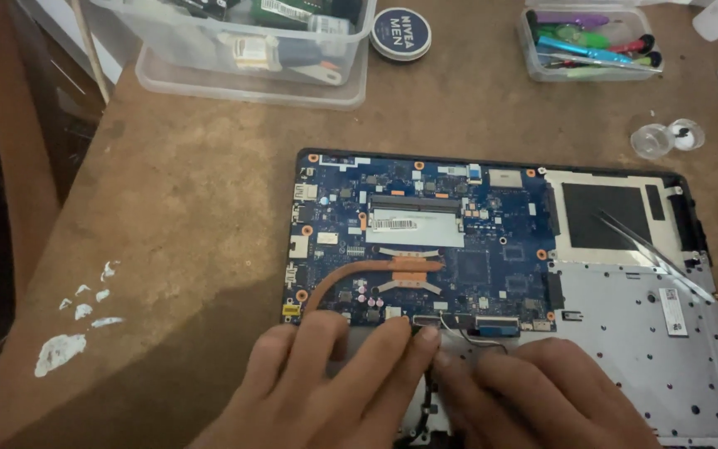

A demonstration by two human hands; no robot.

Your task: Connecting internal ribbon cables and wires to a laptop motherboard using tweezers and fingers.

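Opened laptop chassis (625, 349) is lying bottom-up on the brown table (193, 208), cover already off, blue motherboard (417, 241) fully exposed at 12 o'clock from the hands. Copper heat pipe (351, 274) and heatsink bracket are sitting in place; no fan visible in the bay at 9 o'clock of the board, as far as I can tell. Memory slot looks empty.

Left hand (326, 391) is pressing down with fingers spread and extended, index tip landing on a small connector (425, 323) at the board's lower edge. Right hand (542, 395) is lying just beside it at 3 o'clock, fingertips near the same connector and the thin black wires (467, 337). Neither is gripping anything I can see.

Tweezers (650, 249) are resting unused across the chassis at 2 o'clock. Tool tub (587, 41) at 1 o'clock, clear storage box (243, 50) at 11.

Judgement: teardown stage done, cable work at the lower edge in progress, board still seated.
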